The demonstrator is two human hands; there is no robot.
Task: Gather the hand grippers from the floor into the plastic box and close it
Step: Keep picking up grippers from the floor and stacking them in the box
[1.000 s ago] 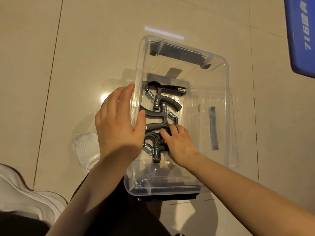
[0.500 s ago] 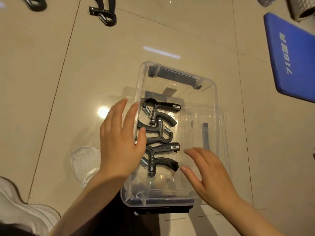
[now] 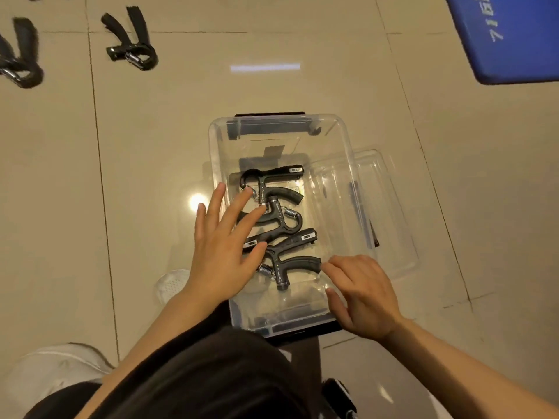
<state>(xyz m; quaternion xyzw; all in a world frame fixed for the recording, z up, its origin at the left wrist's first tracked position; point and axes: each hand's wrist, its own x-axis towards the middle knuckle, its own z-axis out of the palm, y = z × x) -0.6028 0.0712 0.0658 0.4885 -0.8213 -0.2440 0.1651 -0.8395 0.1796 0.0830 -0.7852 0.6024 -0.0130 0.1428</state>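
Since the earlier frames, the left hand has been lifted off the box wall and spread flat, while the right hand has been drawn out to the near right corner. Both hands are seen open, fingers loosely extended, with nothing held. Three black hand grippers are seen lying inside the clear box, stacked in a row along its left half. The clear lid is seen on the floor, partly under the box at its right side.

Gathering appears finished, so closing is judged the step in hand. The lid would best be slid free from beneath the box, lifted level, squared over the rim and pressed down evenly, then the black latches at both ends snapped on.

On a blue mat at top right, white writing is seen; "7" can be made out, the rest is too blurred. Small labels on the grippers cannot be read. Black straps with clips lie at top left.
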